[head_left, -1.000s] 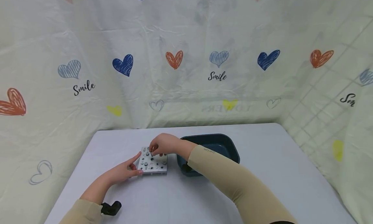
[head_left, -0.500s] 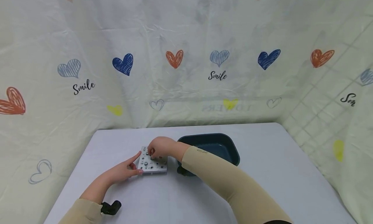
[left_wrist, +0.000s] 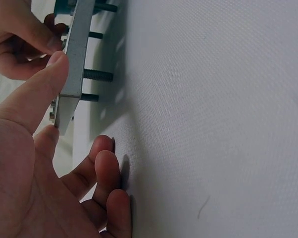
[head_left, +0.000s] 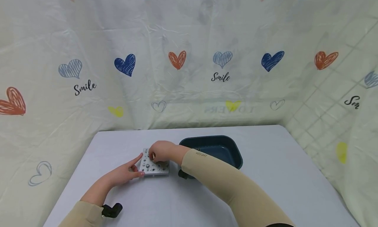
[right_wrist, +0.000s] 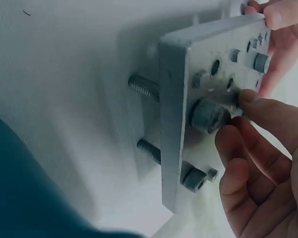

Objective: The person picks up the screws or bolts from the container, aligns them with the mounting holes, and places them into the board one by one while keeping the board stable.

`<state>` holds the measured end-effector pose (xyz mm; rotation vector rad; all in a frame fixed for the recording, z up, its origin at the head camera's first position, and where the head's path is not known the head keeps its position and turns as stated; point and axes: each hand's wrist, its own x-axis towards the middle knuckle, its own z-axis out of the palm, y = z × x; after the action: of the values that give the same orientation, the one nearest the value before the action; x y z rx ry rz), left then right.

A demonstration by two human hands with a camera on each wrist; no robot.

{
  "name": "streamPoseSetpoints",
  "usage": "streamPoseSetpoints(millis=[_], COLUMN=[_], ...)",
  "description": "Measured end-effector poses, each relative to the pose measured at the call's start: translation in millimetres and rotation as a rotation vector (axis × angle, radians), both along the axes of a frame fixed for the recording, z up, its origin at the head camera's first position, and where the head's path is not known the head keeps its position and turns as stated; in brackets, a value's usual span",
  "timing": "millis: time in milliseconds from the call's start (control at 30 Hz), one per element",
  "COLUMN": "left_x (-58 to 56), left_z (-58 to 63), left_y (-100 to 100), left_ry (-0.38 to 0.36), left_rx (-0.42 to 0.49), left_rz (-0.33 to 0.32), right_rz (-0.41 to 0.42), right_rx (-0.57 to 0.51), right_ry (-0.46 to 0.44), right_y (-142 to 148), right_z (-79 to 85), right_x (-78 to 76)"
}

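Observation:
A silver metal plate [head_left: 157, 172] with holes and socket-head bolts [right_wrist: 208, 116] of different sizes sits on the table. Threaded shanks [left_wrist: 98, 75] stick out beneath it. My left hand [head_left: 125, 173] holds the plate's left side, thumb at the near corner and index finger at the far one; its other fingers curl beside the plate. Over the plate's upper middle, my right hand [head_left: 162, 150] has thumb and fingertips together at a hole. They pinch a small bolt, mostly hidden by the fingers. A large bolt head stands beside those fingertips in the right wrist view.
A dark blue-green tray [head_left: 237, 151] stands right of the plate, partly under the right forearm [head_left: 215, 169]. A black wrist device [head_left: 112, 210] hangs by the left sleeve. Behind the white table [head_left: 271, 161] hangs a heart-printed curtain [head_left: 192, 89].
My right hand has lowered slightly and shifted a little left over the plate, its fingers now closer to the surface. The left hand and plate have stayed in place.

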<state>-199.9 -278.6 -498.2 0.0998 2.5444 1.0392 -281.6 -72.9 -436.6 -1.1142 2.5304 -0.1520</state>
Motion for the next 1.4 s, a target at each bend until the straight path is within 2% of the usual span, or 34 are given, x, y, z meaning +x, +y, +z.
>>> streamPoseSetpoints(millis=[233, 400, 600, 767, 833, 1000, 1167, 1400], left_x=[-2.7, -2.6, 0.2, 0.9, 1.0, 2.0, 2.0, 1.0], left_z=[-0.8, -2.4, -0.3, 1.2, 1.5, 3.3, 4.0, 3.7], left_y=[3, 2, 1, 3, 4, 5, 5, 5], left_ry=[-0.015, -0.019, -0.023, -0.028, -0.020, -0.007, -0.011, -0.023], left_rx=[-0.016, -0.018, -0.037, -0.044, -0.043, -0.023, -0.017, -0.023], left_rz=[0.011, 0.016, 0.035, 0.045, 0.030, 0.007, 0.007, 0.013], right_rz=[-0.011, -0.019, -0.032, -0.073, -0.096, -0.133, -0.153, -0.137], right_rx=[-0.019, -0.051, -0.138, -0.209, -0.224, -0.249, -0.235, -0.192], right_ry=[-0.038, -0.081, -0.148, -0.161, -0.160, -0.165, -0.153, -0.122], right_y=[7, 15, 34, 68, 87, 138, 183, 211], right_z=[6.0, 19.1, 34.0, 34.3, 34.4, 34.7, 26.1, 15.1], right_x=[-4.8, -6.5, -11.4, -17.8, -19.7, -27.0, -37.3, -44.2])
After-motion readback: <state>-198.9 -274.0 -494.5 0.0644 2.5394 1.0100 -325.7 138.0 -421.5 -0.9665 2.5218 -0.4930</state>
